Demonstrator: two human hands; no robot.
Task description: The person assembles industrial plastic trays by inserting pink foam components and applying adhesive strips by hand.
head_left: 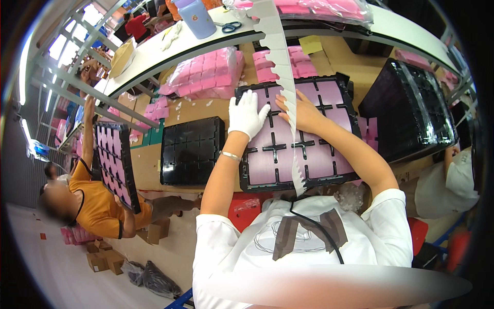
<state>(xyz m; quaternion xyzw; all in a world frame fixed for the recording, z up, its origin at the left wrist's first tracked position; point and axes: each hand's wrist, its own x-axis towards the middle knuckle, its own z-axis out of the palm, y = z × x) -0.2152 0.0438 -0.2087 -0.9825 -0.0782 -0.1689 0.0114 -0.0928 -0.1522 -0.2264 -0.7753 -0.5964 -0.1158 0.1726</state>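
A black tray (266, 186) with a grid of cross-shaped dividers lies in front of me, its compartments filled with pink sheets (260, 167). My left hand (248, 114), in a white glove, rests flat on the tray's upper left part with fingers spread. Bare, my right hand (304, 117) lies on the upper middle of the tray, its fingers stretched and apart. A long white strip (285, 67) with a notched edge runs down in front of the tray and hides part of that hand. Neither hand shows anything gripped.
Left of my tray lies another black tray (190, 149); black trays (406, 110) stack up at right. Pink pieces in clear film (206, 72) lie behind. The white shelf (154, 56) holds a blue container (195, 19) and scissors (229, 27). A co-worker in orange (103, 206) holds a filled tray (114, 159).
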